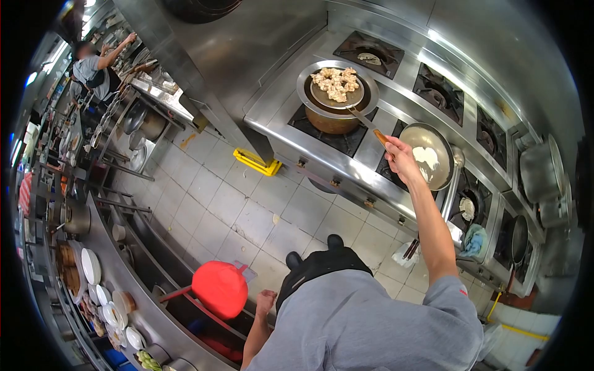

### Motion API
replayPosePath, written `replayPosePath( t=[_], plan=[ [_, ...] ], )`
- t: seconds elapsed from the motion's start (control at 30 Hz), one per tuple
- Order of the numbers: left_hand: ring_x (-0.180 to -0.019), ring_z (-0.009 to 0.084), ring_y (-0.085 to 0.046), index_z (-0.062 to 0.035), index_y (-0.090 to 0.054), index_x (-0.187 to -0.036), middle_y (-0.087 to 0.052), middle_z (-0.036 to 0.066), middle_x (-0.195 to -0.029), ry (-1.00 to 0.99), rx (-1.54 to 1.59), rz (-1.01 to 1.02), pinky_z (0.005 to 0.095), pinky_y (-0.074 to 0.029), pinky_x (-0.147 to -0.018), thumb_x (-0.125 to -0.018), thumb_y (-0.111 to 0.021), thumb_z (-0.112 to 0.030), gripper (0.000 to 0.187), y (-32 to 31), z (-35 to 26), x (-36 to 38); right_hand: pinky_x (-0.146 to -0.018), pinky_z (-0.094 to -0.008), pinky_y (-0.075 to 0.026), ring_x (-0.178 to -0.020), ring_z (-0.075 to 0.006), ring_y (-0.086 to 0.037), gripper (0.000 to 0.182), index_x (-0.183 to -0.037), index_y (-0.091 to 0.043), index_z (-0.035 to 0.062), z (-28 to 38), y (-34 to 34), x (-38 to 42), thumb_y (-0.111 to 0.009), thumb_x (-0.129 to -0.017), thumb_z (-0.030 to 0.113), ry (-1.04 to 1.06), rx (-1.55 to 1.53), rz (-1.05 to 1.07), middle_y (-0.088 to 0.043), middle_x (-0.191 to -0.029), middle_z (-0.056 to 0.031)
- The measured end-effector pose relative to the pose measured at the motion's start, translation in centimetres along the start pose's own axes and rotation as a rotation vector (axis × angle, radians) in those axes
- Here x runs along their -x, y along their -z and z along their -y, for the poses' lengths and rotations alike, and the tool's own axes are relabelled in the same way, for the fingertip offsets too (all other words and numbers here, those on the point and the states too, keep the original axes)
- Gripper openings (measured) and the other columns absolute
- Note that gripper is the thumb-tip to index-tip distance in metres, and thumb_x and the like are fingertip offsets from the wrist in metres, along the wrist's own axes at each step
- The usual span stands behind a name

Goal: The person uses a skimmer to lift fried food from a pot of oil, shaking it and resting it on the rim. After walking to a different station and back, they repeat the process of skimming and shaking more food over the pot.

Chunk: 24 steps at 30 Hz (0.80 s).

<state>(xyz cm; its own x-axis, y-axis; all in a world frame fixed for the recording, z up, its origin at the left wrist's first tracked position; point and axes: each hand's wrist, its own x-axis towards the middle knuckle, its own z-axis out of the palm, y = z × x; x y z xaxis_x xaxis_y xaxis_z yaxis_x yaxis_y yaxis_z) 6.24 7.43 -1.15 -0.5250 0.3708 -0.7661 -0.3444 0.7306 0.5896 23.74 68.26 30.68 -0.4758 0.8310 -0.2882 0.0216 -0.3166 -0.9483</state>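
My right hand (402,161) is closed round the wooden handle of a skimmer (367,122). Battered-looking, pale brown food pieces (336,83) lie heaped on its round head, over a wide metal bowl (304,93) set on a brown pot (334,125) on the stove. Beneath my right wrist is a wide pan (440,139) with white patches inside. A ladle (458,156) rests against the pan's right side. My left hand (266,302) hangs low by my hip, fingers curled in with nothing showing in them, near a red stool (219,289).
The steel stove (281,133) has several burners. A blue-green cloth (474,240) and a black frying pan (518,238) are to the right. Plates (91,266) line the left counter. A yellow object (257,162) stands on the tiled floor. Another person (96,71) works far left.
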Motion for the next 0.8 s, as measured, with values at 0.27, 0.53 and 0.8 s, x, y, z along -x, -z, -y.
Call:
replayPosePath(
  t=[0.27,0.53,0.8],
  plan=[
    [-0.056,0.0118,-0.053,0.0022,-0.060,-0.080,-0.059,0.004,-0.064,-0.056,-0.062,-0.001,0.0258,-0.042,-0.052,-0.076,-0.063,-0.010,0.013,-0.7,-2.2,1.8,-0.034,-0.0198,-0.020,-0.038,-0.0038,-0.030,0.033,-0.122,-0.049,0.0075,-2.0,-0.5,-0.2,-0.050,-0.090,0.014,0.021,-0.057,-0.022,-0.046,-0.058,0.0022],
    [-0.057,0.0125,-0.055,0.0010,-0.061,-0.081,-0.060,0.005,-0.065,-0.017,-0.057,0.003,0.0268,-0.044,-0.053,-0.076,-0.062,-0.011,0.013,-0.9,-0.7,-0.3,-0.034,-0.0198,-0.022,-0.038,-0.0037,-0.031,0.036,-0.125,-0.045,0.0070,-2.1,-2.4,-1.1,-0.050,-0.091,0.015,-0.003,-0.076,-0.016,-0.047,-0.059,0.0014],
    [-0.056,0.0130,-0.054,0.0015,-0.061,-0.080,-0.060,0.005,-0.066,0.004,-0.064,0.005,0.0270,-0.043,-0.052,-0.075,-0.062,-0.011,0.014,-0.8,-0.4,-0.7,-0.033,-0.0200,-0.021,-0.038,-0.0043,-0.032,0.025,-0.112,-0.051,0.0044,-2.2,-2.4,-1.7,-0.050,-0.092,0.018,-0.047,-0.073,-0.015,-0.047,-0.060,0.0007]
  ],
)
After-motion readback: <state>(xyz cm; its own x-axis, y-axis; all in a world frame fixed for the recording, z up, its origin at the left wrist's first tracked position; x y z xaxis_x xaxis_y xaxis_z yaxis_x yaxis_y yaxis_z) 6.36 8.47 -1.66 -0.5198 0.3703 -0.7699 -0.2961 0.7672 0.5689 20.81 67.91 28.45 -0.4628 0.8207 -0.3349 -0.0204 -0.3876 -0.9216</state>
